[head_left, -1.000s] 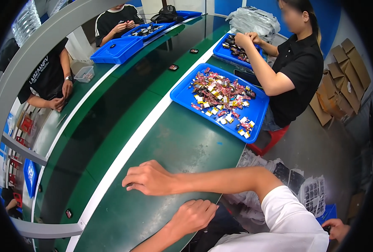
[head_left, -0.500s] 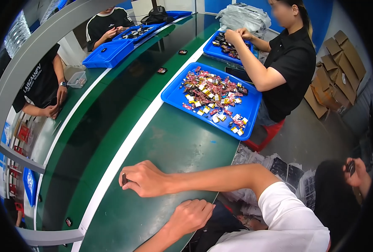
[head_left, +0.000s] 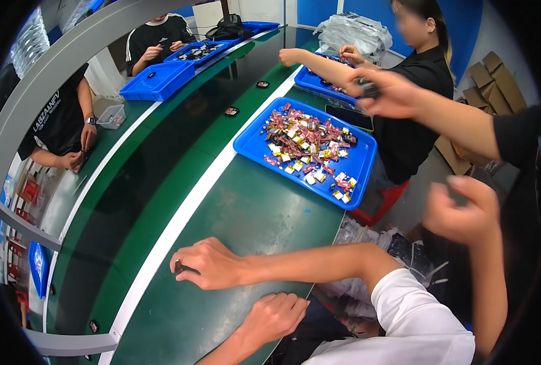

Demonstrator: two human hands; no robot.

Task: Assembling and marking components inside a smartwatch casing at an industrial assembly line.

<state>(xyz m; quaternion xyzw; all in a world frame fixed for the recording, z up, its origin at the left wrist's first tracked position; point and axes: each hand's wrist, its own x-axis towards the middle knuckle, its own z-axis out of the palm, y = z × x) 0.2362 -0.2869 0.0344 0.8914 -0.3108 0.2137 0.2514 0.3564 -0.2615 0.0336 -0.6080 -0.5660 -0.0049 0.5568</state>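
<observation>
My right hand (head_left: 208,263) is closed over the green tabletop, near the white strip that borders the belt. Its thumb and fingers pinch a small dark piece (head_left: 179,266), mostly covered and too small to identify. Closer to the table's front edge, my left hand (head_left: 276,316) rests as a loose fist with its back up. The curled fingers conceal whatever it may hold. Beyond both hands lies a blue tray (head_left: 246,143) heaped with small red circuit boards and silver-and-yellow battery cells (head_left: 304,137).
A dark green conveyor belt (head_left: 161,188) carries small black devices (head_left: 231,111). On the right, a co-worker's blurred hand (head_left: 392,94) holds a dark object above the tray's far side; their other hand (head_left: 462,210) is nearer. A seated co-worker (head_left: 416,115) reaches over the belt. A grey frame (head_left: 14,91) curves at left.
The right-hand co-worker's arms have swung in from the edge. The seated co-worker's arm has stretched out to the belt. Devices on the belt have come slightly nearer. My hands have barely moved.
</observation>
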